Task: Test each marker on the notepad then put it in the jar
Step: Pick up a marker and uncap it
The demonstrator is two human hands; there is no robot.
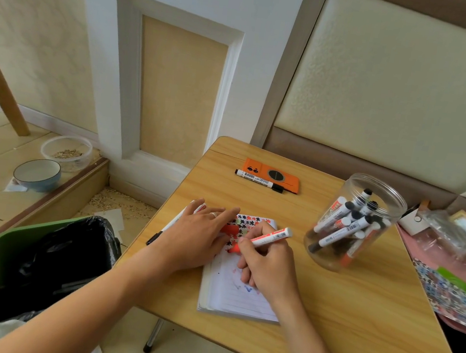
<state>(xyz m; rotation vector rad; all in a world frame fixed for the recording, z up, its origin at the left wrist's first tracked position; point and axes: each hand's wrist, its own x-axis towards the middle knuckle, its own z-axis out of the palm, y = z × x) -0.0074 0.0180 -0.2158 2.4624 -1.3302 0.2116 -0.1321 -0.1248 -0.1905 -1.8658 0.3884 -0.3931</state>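
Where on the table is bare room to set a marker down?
Bare table: the near right, below the jar; also between phone and notepad. Crowded: the notepad, under the left hand and right hand.

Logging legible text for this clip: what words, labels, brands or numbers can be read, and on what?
Nothing can be read with certainty.
Black-capped white marker beside the orange phone: barcode and print, too small.
Red-tipped white marker in the right hand: barcode and red label, blurred.
White markers in the clear plastic jar: labels and barcodes, too small.
Lined notepad: only scribbles, no words.
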